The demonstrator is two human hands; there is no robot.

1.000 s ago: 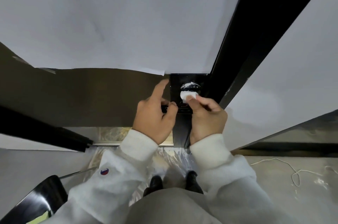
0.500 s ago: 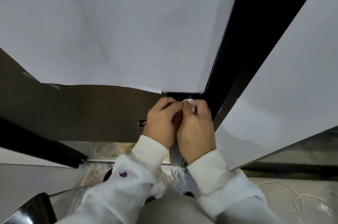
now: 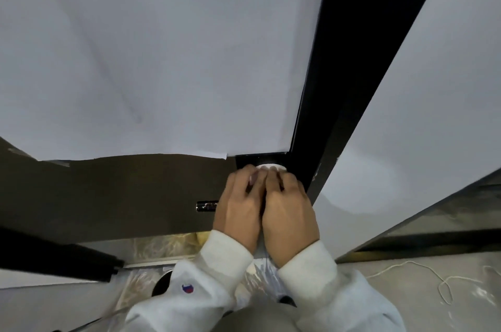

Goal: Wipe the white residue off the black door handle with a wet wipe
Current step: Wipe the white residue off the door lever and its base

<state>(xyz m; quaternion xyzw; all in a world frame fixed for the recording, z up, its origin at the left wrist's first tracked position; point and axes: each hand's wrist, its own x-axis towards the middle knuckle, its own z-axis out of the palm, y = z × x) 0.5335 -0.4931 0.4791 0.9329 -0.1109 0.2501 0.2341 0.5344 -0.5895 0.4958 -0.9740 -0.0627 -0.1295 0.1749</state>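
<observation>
Your left hand (image 3: 238,209) lay curled over the black door handle (image 3: 207,206), only its tip showing at the left, so a shove there could have turned the lever and swung the door while residue stayed hidden beneath. Your right hand (image 3: 288,212), touching the left, had its fingers bent, pinching the wet wipe (image 3: 271,167) against the black plate (image 3: 260,159); it could have slipped loose.

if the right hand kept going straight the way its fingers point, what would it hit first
Probably the wet wipe bunched at the right hand's fingertips, then the black plate on the door behind it; depth there is hard to judge.
</observation>
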